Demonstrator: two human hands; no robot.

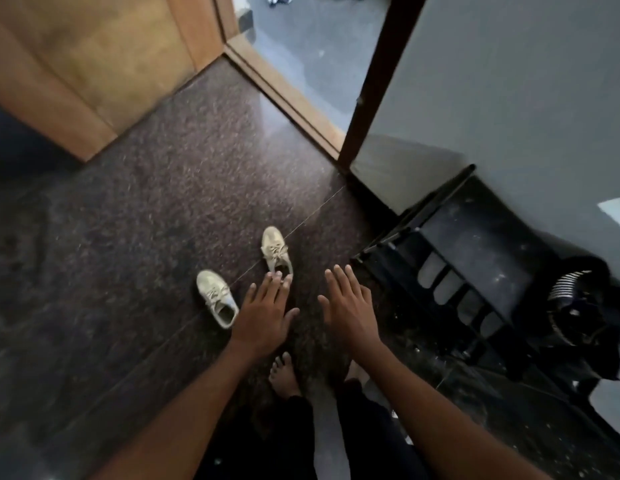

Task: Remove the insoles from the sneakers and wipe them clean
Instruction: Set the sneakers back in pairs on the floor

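Two small beige lace-up sneakers stand on the dark speckled floor in front of me. One sneaker (217,296) is to the left, the other sneaker (275,249) a little farther off and to the right. My left hand (263,315) is stretched out flat, palm down, fingers apart, and its fingertips overlap the heel end of the farther sneaker in view. My right hand (346,306) is also held out flat and empty, to the right of both shoes. The insoles are hidden inside the shoes.
A black shoe rack (453,271) stands against the grey wall at the right, with a dark striped garment (585,306) on its end. A wooden door (94,64) and a threshold (284,102) lie ahead. My bare foot (282,375) is below my hands.
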